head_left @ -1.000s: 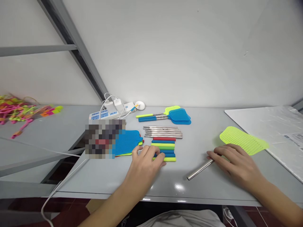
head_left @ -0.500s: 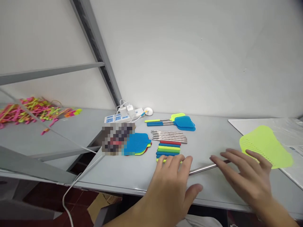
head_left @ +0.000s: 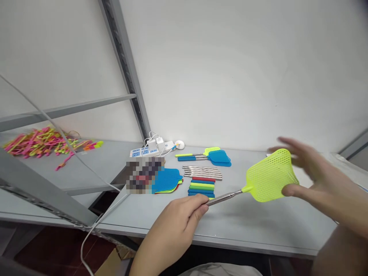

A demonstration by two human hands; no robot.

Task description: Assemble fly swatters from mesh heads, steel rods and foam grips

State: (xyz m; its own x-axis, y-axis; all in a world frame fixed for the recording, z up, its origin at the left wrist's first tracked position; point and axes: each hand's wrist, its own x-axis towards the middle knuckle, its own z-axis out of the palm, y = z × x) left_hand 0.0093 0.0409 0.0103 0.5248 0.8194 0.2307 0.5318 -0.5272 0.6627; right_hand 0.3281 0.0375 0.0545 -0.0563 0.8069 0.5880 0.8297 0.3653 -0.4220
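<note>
My left hand (head_left: 179,222) is closed round the lower end of a steel rod (head_left: 224,198) that carries a yellow-green fly swatter head (head_left: 270,176). The swatter is lifted off the grey table (head_left: 253,226). My right hand (head_left: 316,176) holds the head's right edge, thumb on the front and fingers spread behind the mesh, blurred by motion. On the table behind lie a row of coloured handle grips (head_left: 202,186), several bare steel rods (head_left: 202,172), and a stack of loose swatter heads (head_left: 166,180).
Finished swatters (head_left: 212,156) lie at the back by a white power strip (head_left: 149,149) with chargers and a cable hanging off the front edge. A grey shelf frame (head_left: 126,73) stands on the left, with a heap of pink and yellow pieces (head_left: 43,143).
The swatter lay on the table with my right hand on its rod. My left hand left the grips and took the rod's end, and the swatter is now raised with my right hand at the head.
</note>
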